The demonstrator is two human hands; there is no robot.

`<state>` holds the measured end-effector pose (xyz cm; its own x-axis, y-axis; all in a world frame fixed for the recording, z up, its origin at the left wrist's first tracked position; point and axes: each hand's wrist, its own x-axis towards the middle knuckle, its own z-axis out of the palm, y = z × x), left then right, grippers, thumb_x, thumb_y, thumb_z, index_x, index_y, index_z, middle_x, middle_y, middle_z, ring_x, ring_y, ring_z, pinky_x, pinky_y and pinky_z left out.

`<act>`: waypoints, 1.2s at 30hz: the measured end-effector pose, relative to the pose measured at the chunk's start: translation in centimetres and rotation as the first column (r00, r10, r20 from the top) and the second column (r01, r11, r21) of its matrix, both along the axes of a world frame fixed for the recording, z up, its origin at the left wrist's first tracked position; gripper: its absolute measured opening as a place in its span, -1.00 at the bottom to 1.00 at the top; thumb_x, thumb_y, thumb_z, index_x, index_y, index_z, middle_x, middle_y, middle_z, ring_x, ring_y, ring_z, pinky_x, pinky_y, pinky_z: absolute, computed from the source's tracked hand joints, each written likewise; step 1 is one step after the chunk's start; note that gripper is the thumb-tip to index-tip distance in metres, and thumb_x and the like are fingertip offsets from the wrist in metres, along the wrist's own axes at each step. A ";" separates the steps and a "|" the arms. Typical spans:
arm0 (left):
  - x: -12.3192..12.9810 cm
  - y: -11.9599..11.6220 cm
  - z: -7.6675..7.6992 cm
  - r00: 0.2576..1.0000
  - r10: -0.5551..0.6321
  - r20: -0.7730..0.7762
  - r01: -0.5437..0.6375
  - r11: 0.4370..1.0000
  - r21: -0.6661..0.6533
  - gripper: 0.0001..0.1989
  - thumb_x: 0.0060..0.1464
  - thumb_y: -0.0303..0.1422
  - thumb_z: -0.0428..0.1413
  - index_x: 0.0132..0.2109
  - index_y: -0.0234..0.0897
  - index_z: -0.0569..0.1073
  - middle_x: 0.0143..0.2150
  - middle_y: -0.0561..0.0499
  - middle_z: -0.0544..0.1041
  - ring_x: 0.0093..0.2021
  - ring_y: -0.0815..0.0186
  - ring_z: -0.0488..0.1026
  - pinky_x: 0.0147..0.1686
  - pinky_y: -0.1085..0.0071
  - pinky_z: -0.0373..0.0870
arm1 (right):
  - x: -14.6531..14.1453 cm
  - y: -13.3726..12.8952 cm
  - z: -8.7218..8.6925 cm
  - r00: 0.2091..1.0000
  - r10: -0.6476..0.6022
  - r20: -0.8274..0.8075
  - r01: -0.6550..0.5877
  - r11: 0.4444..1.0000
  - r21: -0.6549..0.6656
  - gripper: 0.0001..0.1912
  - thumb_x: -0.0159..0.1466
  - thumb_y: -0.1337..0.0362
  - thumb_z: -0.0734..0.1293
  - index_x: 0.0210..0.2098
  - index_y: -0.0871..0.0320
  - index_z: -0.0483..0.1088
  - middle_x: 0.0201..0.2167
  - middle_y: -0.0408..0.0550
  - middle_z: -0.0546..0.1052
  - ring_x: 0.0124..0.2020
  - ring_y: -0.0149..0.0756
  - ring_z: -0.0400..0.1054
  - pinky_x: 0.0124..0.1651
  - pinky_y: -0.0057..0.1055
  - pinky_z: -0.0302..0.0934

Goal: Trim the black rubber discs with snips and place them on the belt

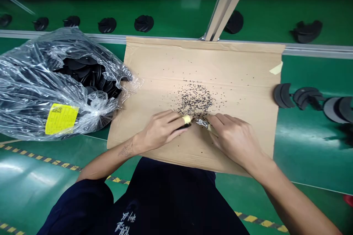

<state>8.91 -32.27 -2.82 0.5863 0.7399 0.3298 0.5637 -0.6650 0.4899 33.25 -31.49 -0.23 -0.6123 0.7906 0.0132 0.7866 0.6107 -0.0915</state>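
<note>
My left hand point(160, 130) is closed on a small black part point(184, 126), which mostly hides beneath its fingers. Yellow tape point(186, 119) wraps one fingertip. Facing it, my right hand point(234, 137) grips a small silver tool point(202, 122) with two round marks on its metal end; the fingers hide the rest, so its exact kind is unclear. The tool's tip is close to the left fingertips. Just beyond both hands, many tiny black bits point(195, 97) are scattered over a cardboard sheet point(149, 58).
To the left, a clear plastic bag point(24, 80) with a yellow label point(61, 118) holds many black curved pieces point(82, 69). More black curved parts point(307, 96) lie right of the cardboard. A metal frame post point(228, 3) rises at the back, with black parts point(143, 23) behind the rail.
</note>
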 end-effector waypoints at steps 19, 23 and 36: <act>0.1 -1.6 0.8 0.997 0.072 -0.003 -0.071 0.990 0.120 -0.81 0.29 -0.51 0.08 0.00 -0.31 0.51 -0.11 -0.14 0.63 -0.13 0.24 0.56 -0.12 0.29 0.54 | -3.3 -2.6 0.8 0.948 0.239 -0.212 -0.156 0.925 0.345 -0.78 0.36 0.51 0.22 -0.34 0.23 0.46 -0.52 -0.07 0.46 -0.49 -0.31 0.21 -0.40 -0.32 0.02; -0.2 -2.0 0.9 0.999 0.037 -0.017 -0.036 0.997 0.071 -0.76 0.29 -0.54 0.01 0.02 -0.32 0.50 -0.11 -0.13 0.62 -0.14 0.25 0.55 -0.11 0.29 0.55 | -2.5 -3.2 2.3 0.875 0.307 -0.374 -0.253 0.949 0.188 -0.80 0.37 0.48 0.20 -0.28 0.23 0.45 -0.48 -0.06 0.47 -0.44 -0.31 0.27 -0.34 -0.33 0.10; 0.0 -2.7 1.1 0.874 0.024 0.486 0.112 0.962 -0.249 -0.68 0.25 -0.52 0.14 0.13 -0.28 0.52 -0.10 -0.14 0.64 -0.13 0.32 0.61 -0.14 0.43 0.58 | 0.0 -1.5 1.3 0.929 0.168 -0.330 -0.150 0.985 0.081 -0.78 0.34 0.47 0.16 -0.21 0.17 0.42 -0.43 -0.03 0.50 -0.42 -0.26 0.32 -0.33 -0.34 0.12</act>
<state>8.95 -34.96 -1.71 0.4389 0.8156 0.3770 0.1863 -0.4931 0.8498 33.28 -33.01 1.05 -0.6826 0.6756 0.2786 0.6082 0.7366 -0.2959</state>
